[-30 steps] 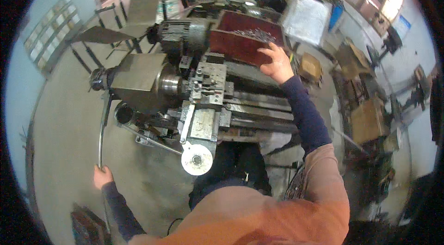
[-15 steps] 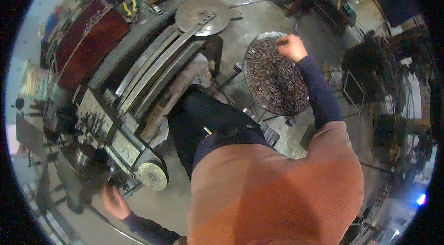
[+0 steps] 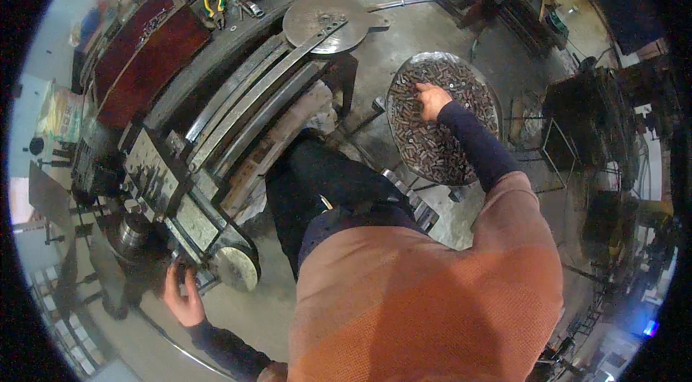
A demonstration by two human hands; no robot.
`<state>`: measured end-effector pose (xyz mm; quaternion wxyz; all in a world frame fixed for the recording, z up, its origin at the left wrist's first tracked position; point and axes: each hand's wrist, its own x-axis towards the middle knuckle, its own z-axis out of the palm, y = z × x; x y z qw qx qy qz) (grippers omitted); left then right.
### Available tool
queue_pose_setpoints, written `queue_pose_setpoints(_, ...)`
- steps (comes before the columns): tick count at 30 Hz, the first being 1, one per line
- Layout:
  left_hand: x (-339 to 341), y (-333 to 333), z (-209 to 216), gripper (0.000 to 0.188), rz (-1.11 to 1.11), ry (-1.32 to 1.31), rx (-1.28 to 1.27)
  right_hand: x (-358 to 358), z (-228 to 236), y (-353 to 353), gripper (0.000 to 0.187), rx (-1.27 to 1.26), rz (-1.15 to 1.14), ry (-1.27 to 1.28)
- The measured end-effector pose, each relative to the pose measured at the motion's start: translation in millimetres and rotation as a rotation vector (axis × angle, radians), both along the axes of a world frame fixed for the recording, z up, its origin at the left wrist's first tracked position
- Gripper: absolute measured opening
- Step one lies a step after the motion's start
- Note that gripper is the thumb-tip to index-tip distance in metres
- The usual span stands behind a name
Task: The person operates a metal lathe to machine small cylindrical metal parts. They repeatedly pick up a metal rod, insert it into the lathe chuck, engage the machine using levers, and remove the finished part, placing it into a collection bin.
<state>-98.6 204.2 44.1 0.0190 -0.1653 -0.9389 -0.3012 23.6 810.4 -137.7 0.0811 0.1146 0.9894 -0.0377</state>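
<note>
My right hand (image 3: 434, 102) at metal pins (image 3: 432, 155), can't tell fingers' grip; left hand (image 3: 185, 299) near lathe (image 3: 193, 227), fingers parted, empty.

The right hand (image 3: 434, 103) apparently hides some metal pieces (image 3: 430, 145).

This is a metalworking workshop: a greasy machine (image 3: 249, 114) with long steel rails stands at ten o'clock, yellow-handled pliers (image 3: 220, 20) lie at eleven, and a round pan (image 3: 420, 59) heaped with short metal pieces (image 3: 432, 144) sits at two, above grey, stained floor (image 3: 367, 86).
</note>
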Motion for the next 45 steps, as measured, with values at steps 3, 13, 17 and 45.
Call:
queue_pose_setpoints(3,13,-13,-5,0.024,0.086,-0.099,0.007,-8,-4,1,0.028,0.01,-0.033,-0.078)
queue_pose_setpoints(13,7,-15,-12,0.028,0.038,-0.128,-0.043,-1,-13,-11,0.025,0.023,-0.083,0.068)
queue_pose_setpoints(17,3,2,-10,0.03,0.026,-0.155,-0.014,-10,-3,-17,0.025,0.028,-0.178,-0.091)
queue_pose_setpoints(45,1,113,12,0.023,-0.374,-0.274,0.88,-120,166,-300,0.029,-1.455,0.791,0.386)
